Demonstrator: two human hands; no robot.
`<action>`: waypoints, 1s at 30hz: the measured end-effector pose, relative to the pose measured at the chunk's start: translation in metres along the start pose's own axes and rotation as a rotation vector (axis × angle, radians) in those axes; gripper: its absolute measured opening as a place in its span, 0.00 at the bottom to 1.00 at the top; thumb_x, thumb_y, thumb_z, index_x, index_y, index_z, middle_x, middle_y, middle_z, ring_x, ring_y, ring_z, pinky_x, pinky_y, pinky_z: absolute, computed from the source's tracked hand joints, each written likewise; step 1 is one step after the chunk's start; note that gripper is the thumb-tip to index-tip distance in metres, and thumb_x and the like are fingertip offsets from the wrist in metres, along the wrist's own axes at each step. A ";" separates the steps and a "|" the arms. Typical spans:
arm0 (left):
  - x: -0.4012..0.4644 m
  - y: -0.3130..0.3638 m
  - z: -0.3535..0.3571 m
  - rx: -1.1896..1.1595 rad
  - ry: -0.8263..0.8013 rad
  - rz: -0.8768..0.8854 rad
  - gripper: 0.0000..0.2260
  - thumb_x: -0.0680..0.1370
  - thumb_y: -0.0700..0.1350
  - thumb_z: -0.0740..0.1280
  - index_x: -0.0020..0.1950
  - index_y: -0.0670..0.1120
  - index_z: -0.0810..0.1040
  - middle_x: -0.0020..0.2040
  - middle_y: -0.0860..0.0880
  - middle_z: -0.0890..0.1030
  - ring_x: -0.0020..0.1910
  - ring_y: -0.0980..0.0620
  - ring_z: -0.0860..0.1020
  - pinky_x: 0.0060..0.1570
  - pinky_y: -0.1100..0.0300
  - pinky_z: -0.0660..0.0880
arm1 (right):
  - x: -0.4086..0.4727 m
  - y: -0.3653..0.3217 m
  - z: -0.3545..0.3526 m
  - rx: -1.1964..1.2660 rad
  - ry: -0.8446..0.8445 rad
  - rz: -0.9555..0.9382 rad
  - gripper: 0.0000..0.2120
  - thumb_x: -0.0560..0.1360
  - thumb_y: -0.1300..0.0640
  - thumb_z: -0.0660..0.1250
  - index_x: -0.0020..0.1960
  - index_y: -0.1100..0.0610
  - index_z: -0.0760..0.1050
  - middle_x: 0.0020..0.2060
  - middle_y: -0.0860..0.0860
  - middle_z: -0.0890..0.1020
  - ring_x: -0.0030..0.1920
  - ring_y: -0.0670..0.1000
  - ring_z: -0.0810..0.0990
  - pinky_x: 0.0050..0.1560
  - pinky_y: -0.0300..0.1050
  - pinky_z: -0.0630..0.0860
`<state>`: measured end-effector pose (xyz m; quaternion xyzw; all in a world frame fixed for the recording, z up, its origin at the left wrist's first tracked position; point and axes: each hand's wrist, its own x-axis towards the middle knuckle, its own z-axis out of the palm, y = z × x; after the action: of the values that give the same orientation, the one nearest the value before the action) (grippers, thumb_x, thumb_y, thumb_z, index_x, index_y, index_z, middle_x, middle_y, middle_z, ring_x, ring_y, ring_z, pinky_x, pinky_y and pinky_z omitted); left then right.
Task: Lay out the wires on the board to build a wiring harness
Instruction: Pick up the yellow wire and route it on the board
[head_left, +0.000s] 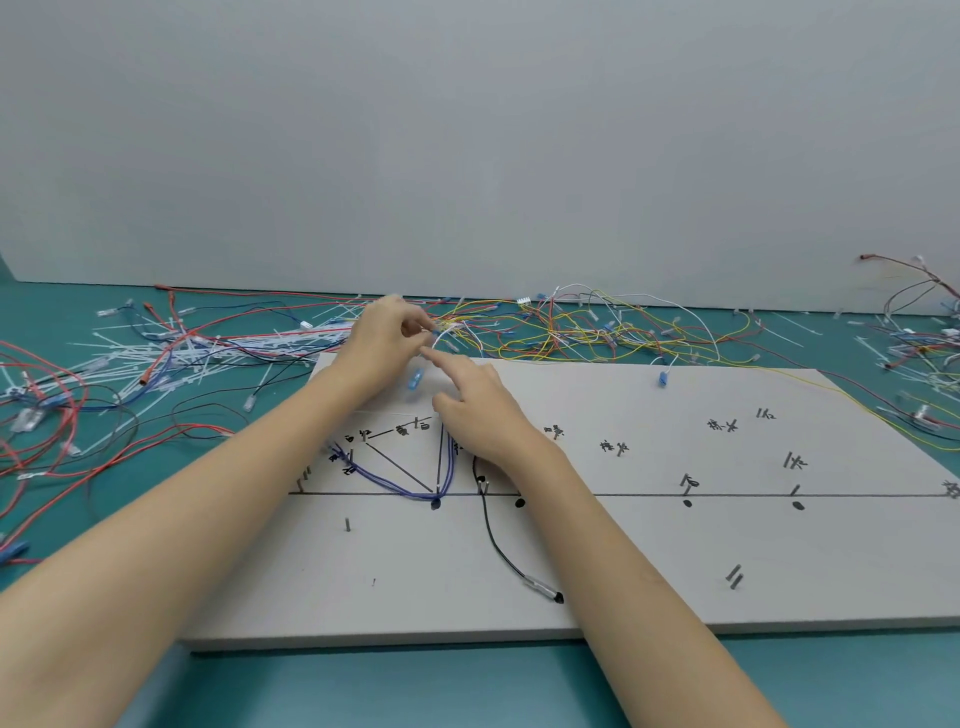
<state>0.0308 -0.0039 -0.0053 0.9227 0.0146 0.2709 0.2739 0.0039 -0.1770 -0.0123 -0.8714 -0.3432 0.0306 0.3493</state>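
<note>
Far to the left of the hands, loose red and black wires sprawl over the green table, with a heap of white zip ties nearer in. The left hand sits at the far edge of the board, fingers curled and pinching a thin white wire drawn from the tangle behind it. Just right of it and slightly nearer, the right hand has its forefinger stretched toward that wire and the other fingers loosely bent; it seems to grip nothing. A blue connector hangs between the two hands. Below the wrists, purple wires already loop round the pegs, and a black wire trails toward the near edge. The wire probably needs freeing gently from the yellow tangle further right, kept taut, then matched to the handwritten labels before routing. No boxes or trays are in view; everything lies loose.
</note>
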 end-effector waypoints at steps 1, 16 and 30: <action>0.001 0.000 0.000 -0.021 0.022 -0.029 0.05 0.73 0.39 0.72 0.48 0.44 0.85 0.44 0.43 0.76 0.42 0.48 0.76 0.47 0.56 0.73 | 0.001 0.000 0.000 -0.047 -0.015 0.008 0.27 0.77 0.60 0.56 0.75 0.48 0.62 0.73 0.48 0.67 0.70 0.55 0.62 0.67 0.50 0.62; 0.013 -0.019 -0.036 -0.590 0.490 -0.419 0.06 0.78 0.37 0.65 0.41 0.43 0.74 0.36 0.45 0.79 0.33 0.51 0.78 0.40 0.56 0.76 | 0.007 0.007 -0.003 0.042 0.179 0.272 0.08 0.77 0.58 0.56 0.52 0.57 0.72 0.51 0.55 0.74 0.55 0.58 0.68 0.51 0.48 0.66; 0.020 -0.035 -0.100 -1.920 0.710 -0.697 0.10 0.82 0.38 0.59 0.43 0.41 0.74 0.30 0.44 0.81 0.56 0.51 0.81 0.49 0.66 0.78 | 0.007 0.008 -0.002 -0.047 0.135 0.278 0.25 0.77 0.56 0.58 0.75 0.55 0.64 0.71 0.55 0.70 0.69 0.59 0.64 0.66 0.52 0.64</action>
<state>0.0017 0.0788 0.0571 0.1367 0.1366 0.3282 0.9246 0.0142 -0.1777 -0.0147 -0.9185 -0.1958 0.0121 0.3433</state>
